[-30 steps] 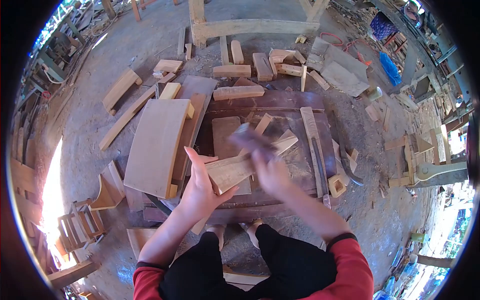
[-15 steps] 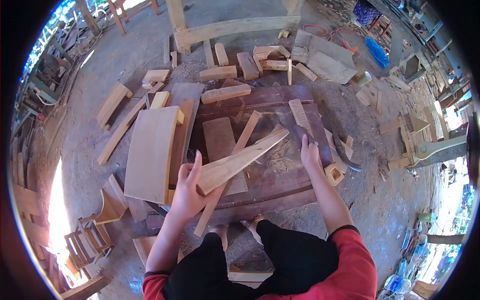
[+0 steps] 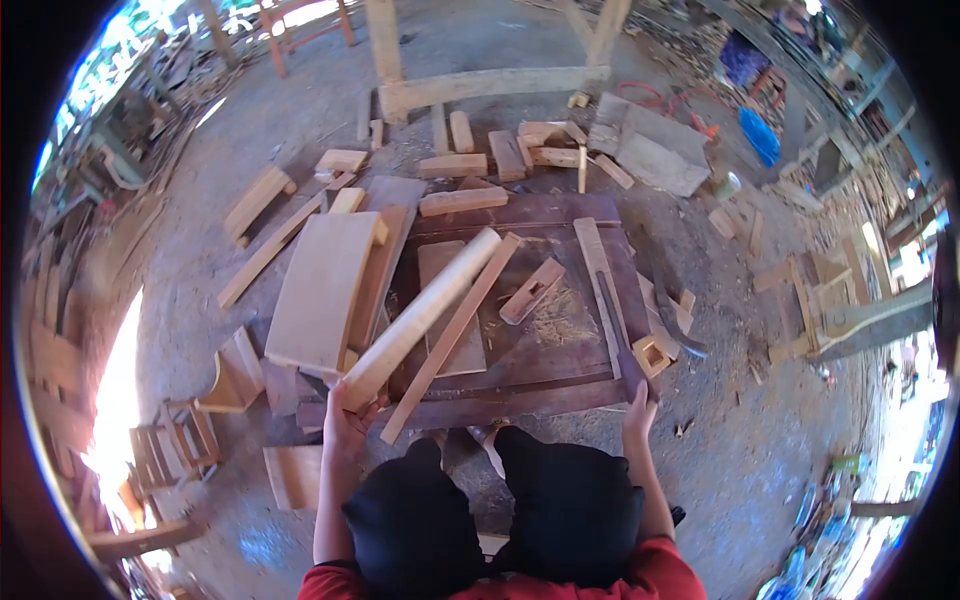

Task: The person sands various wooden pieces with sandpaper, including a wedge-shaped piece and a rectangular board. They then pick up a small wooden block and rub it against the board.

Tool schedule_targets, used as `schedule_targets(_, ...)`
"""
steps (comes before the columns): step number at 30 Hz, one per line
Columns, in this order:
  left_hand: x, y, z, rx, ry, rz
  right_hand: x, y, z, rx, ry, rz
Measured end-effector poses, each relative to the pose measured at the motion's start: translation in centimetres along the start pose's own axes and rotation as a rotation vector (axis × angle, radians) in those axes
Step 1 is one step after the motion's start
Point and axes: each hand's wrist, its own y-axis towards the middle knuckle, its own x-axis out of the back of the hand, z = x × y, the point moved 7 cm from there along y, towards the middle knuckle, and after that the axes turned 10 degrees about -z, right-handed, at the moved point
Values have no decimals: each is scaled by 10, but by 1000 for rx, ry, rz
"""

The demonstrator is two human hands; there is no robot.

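Observation:
My left hand (image 3: 352, 412) is closed round the near end of a long pale wooden piece (image 3: 425, 312), which slants up and away over the low dark wooden board (image 3: 530, 375). In my right hand (image 3: 640, 400) is the handle of a long narrow dark tool (image 3: 618, 335); its exact kind I cannot make out. This tool points away along the board's right side, beside a flat wooden strip (image 3: 592, 250). Between my hands lie a thin wooden batten (image 3: 455, 335) and a small wooden block with a slot (image 3: 532, 291), near some shavings (image 3: 565, 325).
A broad curved wooden panel (image 3: 325, 290) rests left of the board. Several wood offcuts (image 3: 452, 167) lie beyond it. A hollow square wooden block (image 3: 652, 357) and a dark curved tool (image 3: 680, 335) are at the right. A wooden frame (image 3: 495, 85) stands at the back.
My left hand has drawn nearer and swung the pale wooden piece to point away from me. My right hand has pulled back towards me with the dark tool, uncovering the slotted block.

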Motion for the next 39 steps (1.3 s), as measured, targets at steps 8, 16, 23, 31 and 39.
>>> schedule_targets(8, 45, -14, -28, -102, -574, -159, 73, 11, -36, 17, -431, 60)
schedule_targets(16, 44, -4, -8, 86, -619, 79, 121, -44, 4, 42, -187, -47)
schedule_targets(23, 59, -19, -8, 82, -513, 102, 127, -36, -19, 87, -195, 13)
schedule_targets(31, 112, -45, 9, 154, -398, 105, 68, -49, -8, 273, -291, 239)
schedule_targets(39, 285, -33, 82, 66, -130, -555, 27, -71, -16, 423, -432, 449)
